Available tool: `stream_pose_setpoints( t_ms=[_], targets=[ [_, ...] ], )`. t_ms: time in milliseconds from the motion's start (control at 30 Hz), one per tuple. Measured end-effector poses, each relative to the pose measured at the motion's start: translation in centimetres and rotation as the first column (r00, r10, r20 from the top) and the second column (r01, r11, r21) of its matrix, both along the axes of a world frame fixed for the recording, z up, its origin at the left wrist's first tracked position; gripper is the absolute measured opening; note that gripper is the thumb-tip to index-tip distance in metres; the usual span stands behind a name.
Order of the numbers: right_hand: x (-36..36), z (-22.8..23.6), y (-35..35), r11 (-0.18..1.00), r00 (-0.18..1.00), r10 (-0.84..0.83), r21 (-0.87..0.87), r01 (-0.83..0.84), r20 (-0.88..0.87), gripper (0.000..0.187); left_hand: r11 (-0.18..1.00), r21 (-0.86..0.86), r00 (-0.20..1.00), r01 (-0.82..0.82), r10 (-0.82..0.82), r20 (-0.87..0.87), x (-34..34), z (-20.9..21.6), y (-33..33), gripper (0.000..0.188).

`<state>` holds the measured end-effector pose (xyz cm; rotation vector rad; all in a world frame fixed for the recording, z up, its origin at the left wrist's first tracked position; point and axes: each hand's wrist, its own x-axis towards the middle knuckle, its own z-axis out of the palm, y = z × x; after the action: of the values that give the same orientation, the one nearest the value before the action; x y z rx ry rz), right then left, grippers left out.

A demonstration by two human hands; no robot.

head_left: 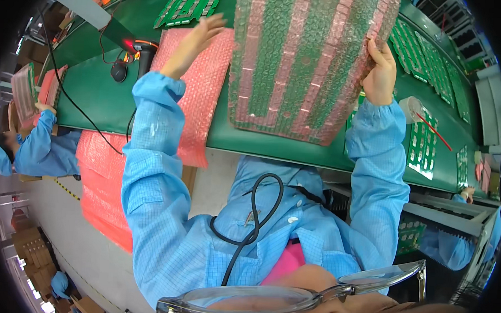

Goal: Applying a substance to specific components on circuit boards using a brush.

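In my right hand [380,75] is the right edge of a large circuit board panel [301,63] in pink see-through bubble wrap, thumb on the near face. The panel stands tilted up over the green bench, its lower edge towards me. My left hand [194,45] is off the panel, fingers stretched out and holding nothing. It hovers over pink bubble wrap [200,97] that lies on the bench and hangs past its front edge. More pink bubble wrap [105,177] hangs further left.
A barcode scanner [145,54] and a black mouse [119,70] are left of my left hand. Bare green panels [190,3] lie at the back, others [431,58] at the right. A clear cup [410,108] stands by my right sleeve. A co-worker [41,145] holds a wrapped panel far left.
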<state>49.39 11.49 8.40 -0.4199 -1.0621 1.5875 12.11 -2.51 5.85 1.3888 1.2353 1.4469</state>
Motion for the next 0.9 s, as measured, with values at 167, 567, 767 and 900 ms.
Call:
stream_pose_setpoints(
  t_ms=[167, 567, 767, 900],
  targets=[
    [2.0, 1.4, -2.4, 0.967, 0.989, -0.107, 0.221, 0.127, -0.102, 0.034, 0.960, 0.280, 0.968, 0.008, -0.078, 0.238, 9.7, 9.8, 2.1, 0.039],
    [3.0, 14.0, -5.1, 0.793, 0.955, -0.277, 0.537, 0.288, -0.103, 0.038, 0.833, 0.530, 0.987, -0.160, 0.143, 0.074, 14.4, 18.7, 0.3, 0.027],
    [5.6, 13.4, -6.7, 0.742, 0.961, -0.214, 0.612, 0.275, -0.173, 0.026, 0.683, 0.714, 0.923, -0.154, 0.357, -0.143, 12.8, 18.7, -2.8, 0.020],
    [8.6, 2.0, -9.7, 0.629, 0.987, -0.137, 0.777, 0.025, 0.079, 0.022, 0.848, 0.373, 0.794, 0.378, -0.090, -0.601, 11.5, 10.4, -7.7, 0.024]
  ],
)
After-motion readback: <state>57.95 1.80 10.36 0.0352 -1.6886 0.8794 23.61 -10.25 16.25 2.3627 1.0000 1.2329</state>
